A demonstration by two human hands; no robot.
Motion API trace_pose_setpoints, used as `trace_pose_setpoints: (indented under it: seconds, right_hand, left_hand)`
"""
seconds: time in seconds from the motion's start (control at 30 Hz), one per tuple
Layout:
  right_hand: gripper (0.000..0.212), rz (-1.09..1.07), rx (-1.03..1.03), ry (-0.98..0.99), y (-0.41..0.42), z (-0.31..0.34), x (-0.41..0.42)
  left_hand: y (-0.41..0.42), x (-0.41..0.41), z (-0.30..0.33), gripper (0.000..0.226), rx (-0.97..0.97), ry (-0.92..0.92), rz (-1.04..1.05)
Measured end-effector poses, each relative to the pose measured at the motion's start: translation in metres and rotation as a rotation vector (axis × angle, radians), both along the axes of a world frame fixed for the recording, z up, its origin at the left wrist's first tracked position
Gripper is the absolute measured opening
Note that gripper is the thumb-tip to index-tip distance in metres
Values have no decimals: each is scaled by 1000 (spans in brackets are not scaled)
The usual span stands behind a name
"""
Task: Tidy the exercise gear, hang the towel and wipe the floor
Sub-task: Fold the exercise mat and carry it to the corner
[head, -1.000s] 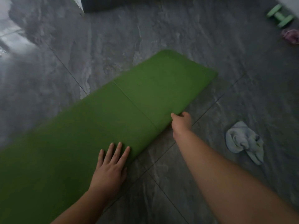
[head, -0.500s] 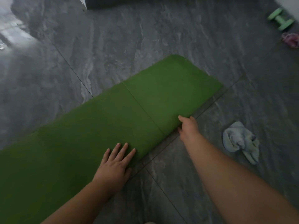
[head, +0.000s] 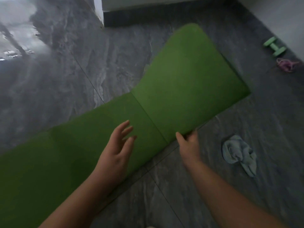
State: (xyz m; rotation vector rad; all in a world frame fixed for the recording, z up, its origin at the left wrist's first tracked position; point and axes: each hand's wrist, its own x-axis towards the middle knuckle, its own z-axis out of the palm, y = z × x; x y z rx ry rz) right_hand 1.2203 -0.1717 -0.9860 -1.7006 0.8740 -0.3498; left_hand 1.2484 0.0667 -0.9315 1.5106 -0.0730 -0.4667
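A green exercise mat (head: 181,89) lies across the grey floor, creased into panels. Its far panel is raised off the floor. My right hand (head: 189,143) grips the near edge of that raised panel beside the crease. Hovering just above the flat panel, my left hand (head: 118,150) has its fingers spread and holds nothing. A crumpled pale blue towel (head: 240,153) lies on the floor right of my right hand. At the far right, a light green dumbbell (head: 274,46) rests beside a pink band (head: 287,64).
A white wall with a dark skirting (head: 164,17) runs along the back, and another wall closes off the right corner near the dumbbell. The glossy tiles (head: 49,71) to the left reflect light.
My right hand has lifted the mat's far panel off the floor. My left hand has risen from pressing flat on the mat. The view has tilted up toward the wall.
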Motion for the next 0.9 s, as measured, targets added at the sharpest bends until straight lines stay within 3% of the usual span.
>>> trace_pose_setpoints:
  seconds: [0.17, 0.33, 0.47, 0.53, 0.63, 0.77, 0.9]
  right_hand:
    - [31, 188, -100, 53, 29, 1, -21]
    - [45, 462, -234, 98, 53, -24, -43]
    - [46, 628, -526, 102, 57, -41, -45]
    - [42, 706, -634, 165, 59, -50, -47]
    - [39, 792, -722, 265, 64, -64, -52]
    - [39, 863, -843, 261, 69, -77, -57]
    - [58, 876, -943, 259, 77, -75, -63]
  left_hand:
    - [13, 0, 43, 48, -345, 289, 67]
    - [45, -16, 46, 54, -403, 482, 228]
    - [78, -27, 12, 42, -351, 637, 414]
    - [94, -37, -13, 35, -207, 594, 426]
    - [110, -51, -44, 45, 51, 543, 454]
    - [118, -58, -65, 65, 233, 545, 499]
    - [119, -53, -71, 73, 312, 449, 411]
